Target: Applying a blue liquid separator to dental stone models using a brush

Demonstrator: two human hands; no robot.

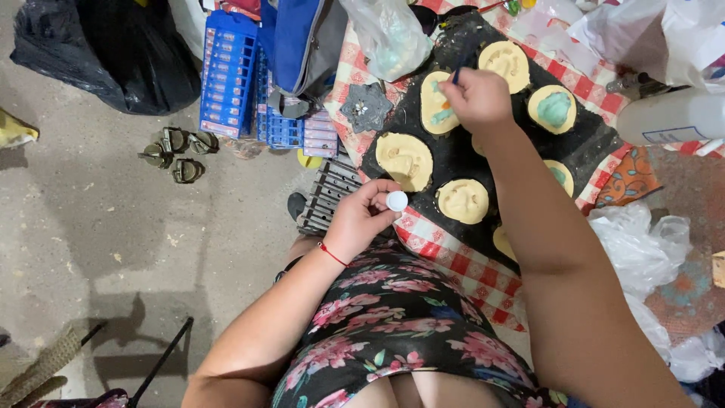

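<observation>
Two bare arms reach forward.
The left hand [365, 215] is curled; the right hand [477, 97] is pinched shut, farther out.

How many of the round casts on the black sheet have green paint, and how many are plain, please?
Casts with green paint: 3
Plain cream casts: 4
Total: 7; the arm may hide more.
</observation>
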